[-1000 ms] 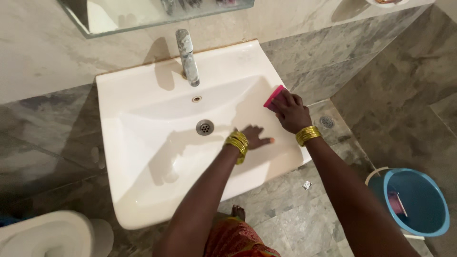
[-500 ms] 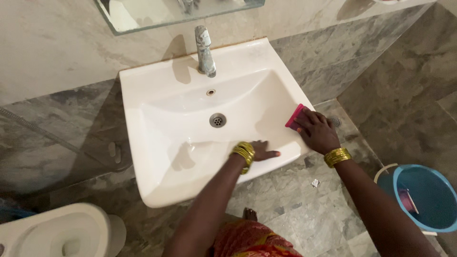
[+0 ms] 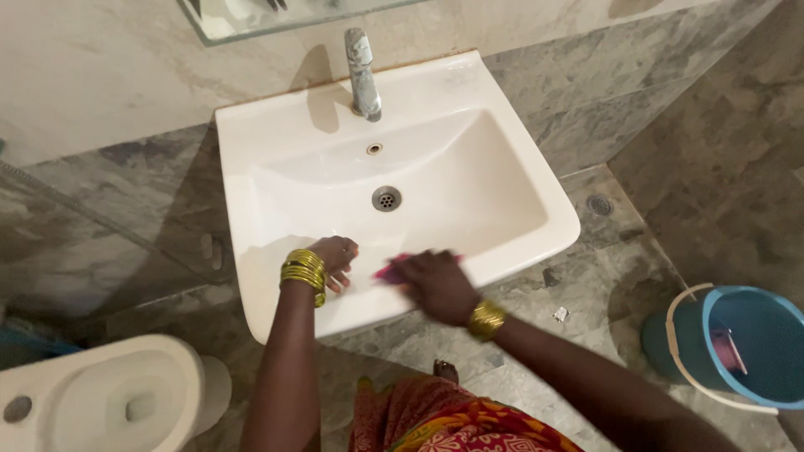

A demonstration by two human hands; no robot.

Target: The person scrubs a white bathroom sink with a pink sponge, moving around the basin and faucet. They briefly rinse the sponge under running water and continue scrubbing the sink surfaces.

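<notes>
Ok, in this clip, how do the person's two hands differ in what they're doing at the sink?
The right hand is shut on a pink sponge and presses it on the sink at its front edge; the left hand holds nothing and rests on the front of the basin beside it. The right hand looks motion-blurred, the left sharper. Both wrists wear gold bangles.

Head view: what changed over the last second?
The right hand slid the pink sponge from the sink's right rim to its front rim, keeping its grip. The left hand shifted left along the front of the basin. Tap, drain, blue bucket and toilet stayed put.
</notes>
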